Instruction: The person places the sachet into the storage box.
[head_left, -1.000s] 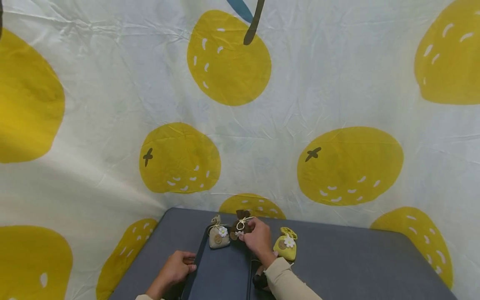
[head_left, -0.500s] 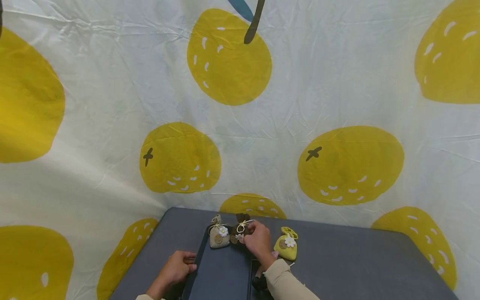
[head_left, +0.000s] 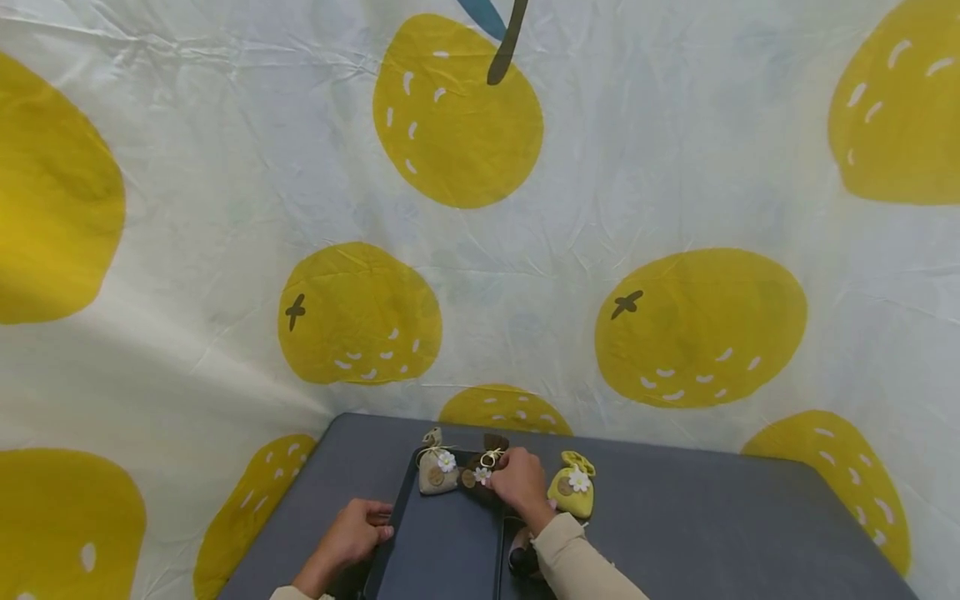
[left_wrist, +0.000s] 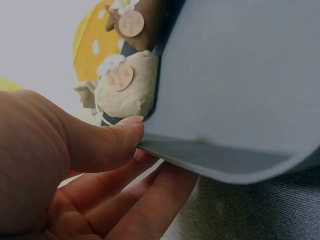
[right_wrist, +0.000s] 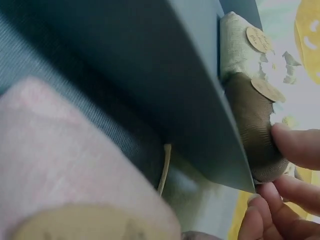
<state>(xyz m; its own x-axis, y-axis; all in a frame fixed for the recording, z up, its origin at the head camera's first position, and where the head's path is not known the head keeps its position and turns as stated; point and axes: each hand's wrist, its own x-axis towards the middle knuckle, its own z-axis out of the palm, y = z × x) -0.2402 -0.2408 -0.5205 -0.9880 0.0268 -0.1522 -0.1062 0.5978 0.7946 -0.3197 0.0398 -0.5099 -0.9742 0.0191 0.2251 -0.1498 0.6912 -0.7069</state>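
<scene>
My left hand (head_left: 351,533) pinches the left rim of a dark grey tray (head_left: 442,546), thumb on top and fingers below, as the left wrist view shows. My right hand (head_left: 521,482) holds a small brown drawstring pouch (right_wrist: 250,125) by its right side, low at the tray's far right corner. That pouch carries a white flower and a round tag (left_wrist: 131,23). To its left, a beige pouch (head_left: 437,478) leans at the far left corner, tied with cord and decorated alike.
Right of the tray, a yellow pouch (head_left: 573,496) lies on the dark grey table (head_left: 712,525). Close to the right wrist camera is a pinkish pouch (right_wrist: 65,150), with a black round object (head_left: 522,560) near it in the head view. A fruit-print curtain (head_left: 525,333) hangs behind.
The brown pouch has come down and slightly right, toward the tray's far right corner, with my right hand around it. My left hand has stayed at the tray's rim.
</scene>
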